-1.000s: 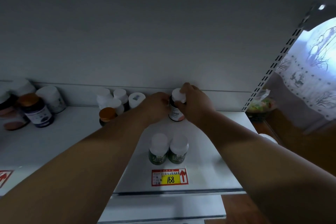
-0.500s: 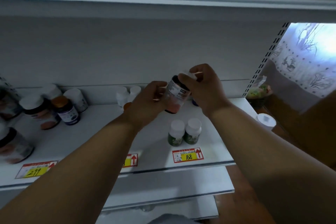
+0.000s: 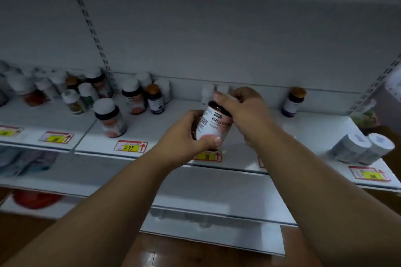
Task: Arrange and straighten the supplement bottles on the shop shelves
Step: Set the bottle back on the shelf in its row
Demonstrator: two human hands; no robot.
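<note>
Hands first: your left hand (image 3: 184, 136) cups the lower body of the bottle (image 3: 213, 127), thumb across the front near its base, while your right hand (image 3: 243, 112) curls over the top so the cap is hidden under the fingers. That two-point hold lifts the bottle clear above the shelf (image 3: 303, 132), tilted slightly, with its label turned toward you, which looks like a way to read it and decide where it belongs. To your left stands a like bottle (image 3: 110, 118) with a white cap and pink label, above the 299 tag (image 3: 130, 147); judging by the match, that spot may be the home for the one you hold. Behind it an orange-capped bottle (image 3: 154, 102) sits close among other bottles, so you would want to set yours down in front, upright and label out, without knocking them. Another orange-capped bottle (image 3: 294, 102) stands alone at the back on your right, and two white tubs (image 3: 362, 147) lie on their sides near the right end, likely still to be stood up.
</note>
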